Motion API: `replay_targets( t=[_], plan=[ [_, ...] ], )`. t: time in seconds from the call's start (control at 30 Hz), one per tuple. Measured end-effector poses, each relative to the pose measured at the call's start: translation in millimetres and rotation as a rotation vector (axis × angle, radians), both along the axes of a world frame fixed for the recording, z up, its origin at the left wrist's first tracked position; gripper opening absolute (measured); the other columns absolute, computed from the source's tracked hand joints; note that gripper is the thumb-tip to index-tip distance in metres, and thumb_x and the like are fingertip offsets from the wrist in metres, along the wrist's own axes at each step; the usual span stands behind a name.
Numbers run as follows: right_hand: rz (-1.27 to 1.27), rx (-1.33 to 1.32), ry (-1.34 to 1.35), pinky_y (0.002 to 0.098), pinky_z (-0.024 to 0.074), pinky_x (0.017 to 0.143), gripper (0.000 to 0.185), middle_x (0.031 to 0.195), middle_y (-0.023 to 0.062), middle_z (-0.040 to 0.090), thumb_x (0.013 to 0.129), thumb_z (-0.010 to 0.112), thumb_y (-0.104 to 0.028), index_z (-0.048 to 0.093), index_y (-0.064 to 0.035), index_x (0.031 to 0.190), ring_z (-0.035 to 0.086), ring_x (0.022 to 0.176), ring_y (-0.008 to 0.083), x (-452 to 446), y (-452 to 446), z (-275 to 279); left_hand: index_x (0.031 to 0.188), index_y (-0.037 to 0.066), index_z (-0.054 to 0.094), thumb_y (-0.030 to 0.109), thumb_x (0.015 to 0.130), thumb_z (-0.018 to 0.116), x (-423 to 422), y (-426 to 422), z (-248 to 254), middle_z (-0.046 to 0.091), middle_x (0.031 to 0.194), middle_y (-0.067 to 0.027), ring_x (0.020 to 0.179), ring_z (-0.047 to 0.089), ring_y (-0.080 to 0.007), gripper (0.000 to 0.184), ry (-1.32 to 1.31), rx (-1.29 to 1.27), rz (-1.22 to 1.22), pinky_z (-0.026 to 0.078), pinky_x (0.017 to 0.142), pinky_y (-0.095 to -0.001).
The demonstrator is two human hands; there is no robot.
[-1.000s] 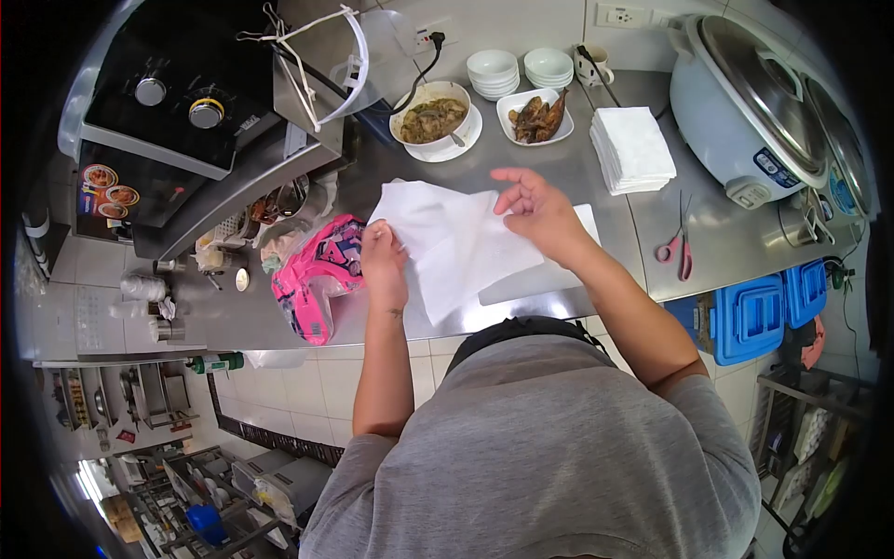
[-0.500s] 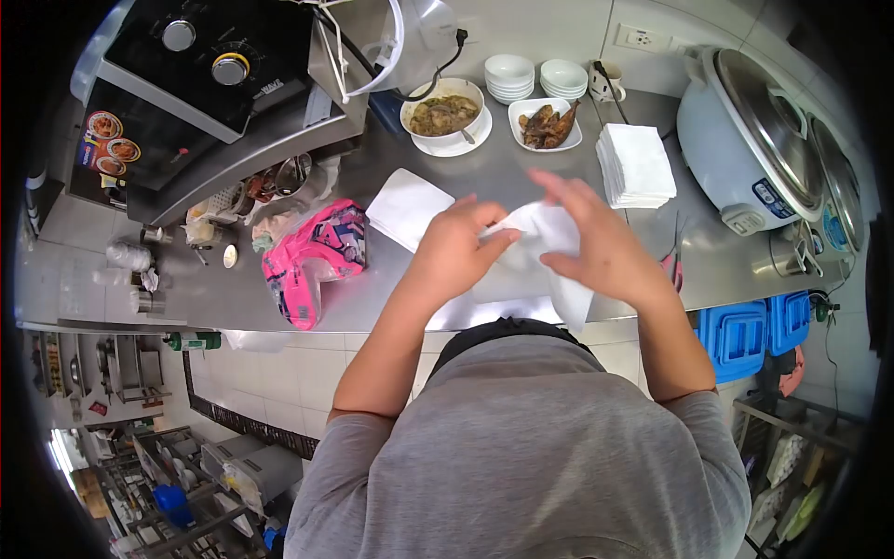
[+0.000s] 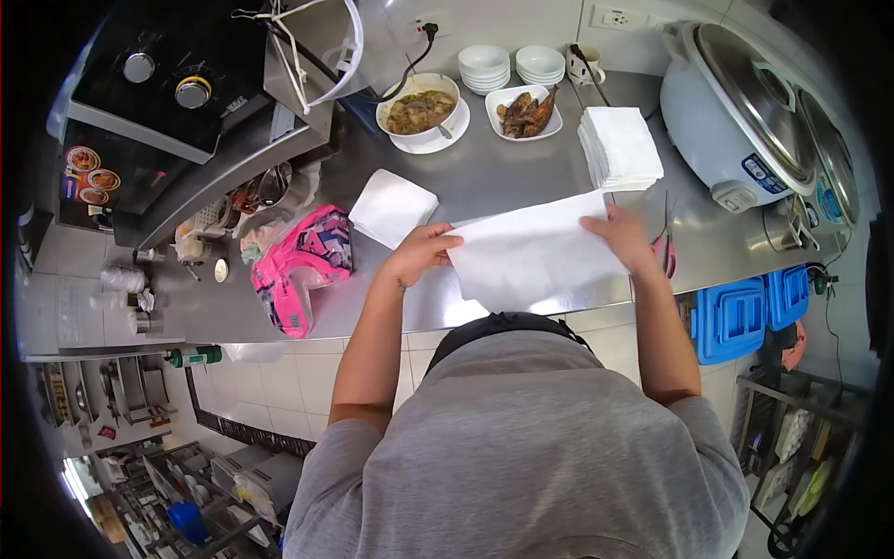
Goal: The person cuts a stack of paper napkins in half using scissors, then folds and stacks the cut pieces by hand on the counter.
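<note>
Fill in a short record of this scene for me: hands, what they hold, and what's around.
Left hand: grips the left edge of a white sheet
Right hand: grips its right edge
Sheet: stretched between both hands
Left of sheet: smaller white stack, pink package
Beyond sheet: taller white stack, two food dishes
Beside right hand: scissors
Surface: metal counter

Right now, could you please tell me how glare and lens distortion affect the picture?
Head view: the lens bows the steel counter and darkens the corners; glare streaks the counter's front edge below the white sheet; the rice cooker lid carries reflections.
</note>
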State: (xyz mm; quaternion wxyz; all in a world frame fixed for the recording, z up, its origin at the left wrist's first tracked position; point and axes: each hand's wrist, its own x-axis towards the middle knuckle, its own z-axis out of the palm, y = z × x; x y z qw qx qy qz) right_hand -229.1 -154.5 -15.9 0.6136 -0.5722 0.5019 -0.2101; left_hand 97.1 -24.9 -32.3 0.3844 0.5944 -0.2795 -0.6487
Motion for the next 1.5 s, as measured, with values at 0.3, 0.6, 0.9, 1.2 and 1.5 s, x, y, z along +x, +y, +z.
replay_targets(
  t=[0.3,0.6,0.9,1.2,1.5],
  plan=[
    [-0.175,-0.292,0.241,0.0333,0.0481,0.062,0.023,0.073,0.0105,0.065,0.078,0.07,-0.019,0.066,0.0017,0.087,0.061,0.065,0.0194,9.2,-1.1,-125.7,0.106,0.0,0.06,0.002,0.083,0.057,-3.5,-3.6,-101.1,0.065,0.084,-0.0067,0.062,0.062,-0.0134,0.023,-0.422,-0.024,0.23,0.048,0.053,-0.0216],
    [-0.29,-0.464,0.308,0.0344,0.0489,0.063,0.025,0.071,0.0126,0.065,0.08,0.07,-0.022,0.066,0.0013,0.084,0.062,0.064,0.024,12.3,-3.1,-140.8,0.095,0.0,0.063,0.008,0.083,0.063,-8.8,-4.6,-120.8,0.065,0.075,-0.009,0.064,0.061,-0.0181,0.014,-0.763,-0.326,0.241,0.048,0.062,-0.0315],
    [-0.316,-0.523,0.334,0.0321,0.0471,0.059,0.02,0.069,0.0106,0.064,0.082,0.068,-0.019,0.065,0.0006,0.085,0.06,0.061,0.0201,17.3,2.6,-133.9,0.094,0.001,0.063,0.011,0.08,0.07,-7.2,-11.3,-120.5,0.064,0.074,-0.0071,0.063,0.059,-0.0173,0.019,-0.802,-0.323,0.234,0.047,0.062,-0.03],
    [-0.316,-0.522,0.373,0.0366,0.0488,0.063,0.02,0.07,0.0144,0.064,0.081,0.069,-0.019,0.063,0.0007,0.082,0.063,0.064,0.0283,22.9,5.4,-126.6,0.097,0.0,0.062,0.008,0.08,0.071,-3.1,-12.1,-115.3,0.06,0.071,-0.0007,0.058,0.054,-0.0083,0.021,-0.731,-0.277,0.207,0.044,0.051,-0.0247],
    [-0.036,-1.046,0.466,0.0454,0.0401,0.094,0.042,0.124,0.0169,0.053,0.081,0.068,-0.026,0.056,-0.0069,0.116,0.051,0.112,0.0341,51.4,28.1,-88.9,0.109,0.005,0.057,0.01,0.074,0.071,-33.8,-8.4,-58.0,0.058,0.1,-0.0107,0.094,0.057,-0.0279,0.038,-1.121,-0.442,0.172,0.047,0.082,-0.0404]
  ],
)
